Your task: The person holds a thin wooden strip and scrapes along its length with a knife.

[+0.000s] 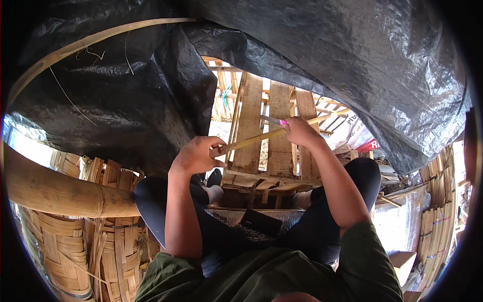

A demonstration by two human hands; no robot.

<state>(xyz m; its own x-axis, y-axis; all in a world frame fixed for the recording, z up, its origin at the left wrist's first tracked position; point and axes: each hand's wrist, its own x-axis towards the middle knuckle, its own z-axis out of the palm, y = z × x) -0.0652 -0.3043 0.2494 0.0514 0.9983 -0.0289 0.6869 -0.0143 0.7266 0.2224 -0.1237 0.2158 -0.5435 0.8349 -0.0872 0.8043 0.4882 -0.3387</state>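
A long, pale bamboo strip (254, 139) lies slantwise in front of me, its far end rising to the right. Its near end is at the fingers of my left hand (193, 155), which curl round it. In my right hand (300, 132) is a knife (271, 120) with a pink handle, its blade pointing left above the strip. That hand is closed at the strip's middle, and its fingers are partly hidden. Below the strip stands a slatted wooden crate or bench (278, 151) of rough planks.
Black plastic sheeting (347, 45) hangs ahead and to both sides. A thick bamboo pole (70, 194) comes in at the left, above woven bamboo baskets (60, 246). Bundled bamboo slats (436, 231) stand at the right. A dark flat object (260, 223) lies between my legs.
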